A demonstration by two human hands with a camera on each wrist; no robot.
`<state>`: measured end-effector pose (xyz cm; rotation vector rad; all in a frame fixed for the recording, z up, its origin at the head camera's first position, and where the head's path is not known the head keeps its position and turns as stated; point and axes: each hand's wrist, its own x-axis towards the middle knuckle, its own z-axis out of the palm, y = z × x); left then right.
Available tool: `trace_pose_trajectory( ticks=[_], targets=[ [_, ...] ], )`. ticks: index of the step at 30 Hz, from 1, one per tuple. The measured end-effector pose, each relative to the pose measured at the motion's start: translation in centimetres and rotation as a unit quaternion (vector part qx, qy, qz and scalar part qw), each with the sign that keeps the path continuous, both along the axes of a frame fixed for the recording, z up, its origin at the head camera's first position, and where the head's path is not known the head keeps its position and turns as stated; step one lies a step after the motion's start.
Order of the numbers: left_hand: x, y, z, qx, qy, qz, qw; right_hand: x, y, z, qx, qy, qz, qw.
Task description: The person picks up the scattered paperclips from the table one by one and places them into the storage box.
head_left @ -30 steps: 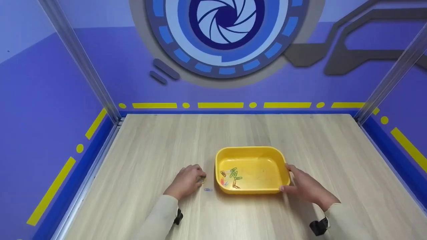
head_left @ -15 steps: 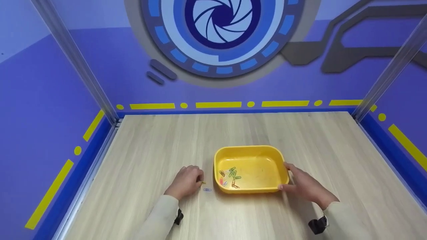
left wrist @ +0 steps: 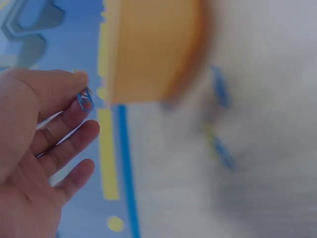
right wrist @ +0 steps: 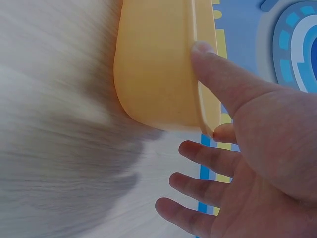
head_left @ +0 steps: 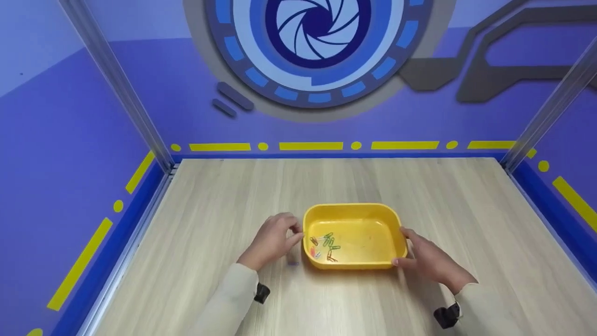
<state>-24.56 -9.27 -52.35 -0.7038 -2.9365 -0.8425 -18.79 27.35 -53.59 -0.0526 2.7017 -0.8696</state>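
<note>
Between thumb and fingertips my left hand (head_left: 275, 235) pinches a small bluish paper clip (left wrist: 85, 99), held just off the left rim of the yellow plastic tub (head_left: 368, 242). Several coloured paper clips (head_left: 329, 241), among them green and orange ones, lie inside the tub toward its left end. My right hand (head_left: 431, 261) grips the tub's right end, its thumb (right wrist: 210, 62) on the rim and the other fingers spread. A blue paper clip (head_left: 293, 264) lies on the table below my left hand. Motion blurs the loose clips in the left wrist view.
The wooden table (head_left: 233, 186) carries the tub near its middle. A blue wall (head_left: 280, 133) with yellow marks rises behind it, with metal posts at both back corners. In the left wrist view, a blurred yellow-and-blue spot (left wrist: 220, 148) shows on the table.
My left hand has risen from the table and moved forward and right to the tub's left rim, with a clip in its fingers. My right hand keeps its grip on the tub.
</note>
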Motion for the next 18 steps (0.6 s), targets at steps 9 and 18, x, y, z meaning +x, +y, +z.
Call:
trace_pose_trajectory(
  ticks=[9, 18],
  targets=[
    [-0.2, 2.0, 0.8, 0.002, 0.029, -0.061, 0.9977, -0.4, -0.3, -0.3, -0.007, -0.005, -0.007, 0.9999],
    [-0.4, -1.2, -2.3, -0.044, -0.046, 0.018, 0.9978, -0.1, 0.2, 0.0, -0.003, 0.013, 0.006, 0.9999]
  ],
)
